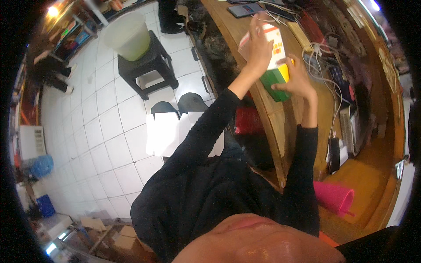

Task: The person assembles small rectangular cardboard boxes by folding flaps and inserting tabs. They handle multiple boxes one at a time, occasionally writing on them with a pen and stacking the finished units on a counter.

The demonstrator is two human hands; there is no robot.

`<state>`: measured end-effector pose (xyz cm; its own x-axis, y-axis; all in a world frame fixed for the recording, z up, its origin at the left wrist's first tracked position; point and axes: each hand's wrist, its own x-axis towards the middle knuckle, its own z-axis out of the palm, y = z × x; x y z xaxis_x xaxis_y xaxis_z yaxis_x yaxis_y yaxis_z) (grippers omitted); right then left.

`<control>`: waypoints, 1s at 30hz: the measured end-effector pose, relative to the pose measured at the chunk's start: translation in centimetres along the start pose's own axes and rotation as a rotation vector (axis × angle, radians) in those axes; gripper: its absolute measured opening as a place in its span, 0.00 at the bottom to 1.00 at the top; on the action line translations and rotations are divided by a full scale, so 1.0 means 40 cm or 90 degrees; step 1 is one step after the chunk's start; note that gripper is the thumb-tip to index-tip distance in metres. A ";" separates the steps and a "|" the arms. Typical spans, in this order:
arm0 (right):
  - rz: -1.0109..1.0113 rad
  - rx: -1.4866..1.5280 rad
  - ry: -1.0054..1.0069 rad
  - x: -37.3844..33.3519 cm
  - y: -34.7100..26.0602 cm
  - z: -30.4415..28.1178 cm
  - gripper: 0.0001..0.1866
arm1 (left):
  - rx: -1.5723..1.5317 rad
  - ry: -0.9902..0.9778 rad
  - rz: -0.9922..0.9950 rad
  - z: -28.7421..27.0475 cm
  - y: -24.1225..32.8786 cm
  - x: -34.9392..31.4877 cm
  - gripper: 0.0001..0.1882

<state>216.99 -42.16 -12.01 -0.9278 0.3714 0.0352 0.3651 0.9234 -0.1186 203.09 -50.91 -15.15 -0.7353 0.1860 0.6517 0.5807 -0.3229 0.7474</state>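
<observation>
A carton box (276, 84), white with red edging at its far end and green and yellow at its near end, is between my hands over the wooden table. My left hand (260, 50) lies along its white far part, the fingers stretched forward and pressed to its side. With thumb and fingers apart around the green and yellow part, my right hand (298, 78) grips the near end. The underside of the box is hidden. Flat white sheets of card or paper (164, 133) rest across my lap, left of my left forearm.
Beyond the box lies a phone (244, 9). White cables (323, 79) run along the table's right side. Nearer stands a pink plastic cup (340, 198), tipped over. A dark stool (142, 65) carries a translucent bucket (128, 37) on the tiled floor. Another person (41, 65) is at far left.
</observation>
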 end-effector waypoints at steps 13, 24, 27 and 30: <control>-0.019 0.011 0.119 0.126 -0.093 0.075 0.34 | 0.222 -0.234 0.069 -0.232 -0.131 -0.018 0.31; -0.012 -0.179 0.145 0.092 -0.126 0.077 0.24 | 0.468 -0.427 -0.311 -0.560 0.032 -0.643 0.47; -0.099 -0.251 0.242 0.083 -0.093 0.143 0.17 | 0.483 -0.398 -0.218 -0.572 0.009 -0.689 0.47; -0.195 -0.181 0.368 0.055 -0.134 0.144 0.10 | 0.400 -0.358 -0.216 -0.585 -0.001 -0.699 0.42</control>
<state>212.57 -46.84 -17.02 -0.8319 0.0106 0.5549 0.1730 0.9550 0.2409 215.45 -77.82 -36.43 -0.7182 0.6573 0.2285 0.5691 0.3658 0.7365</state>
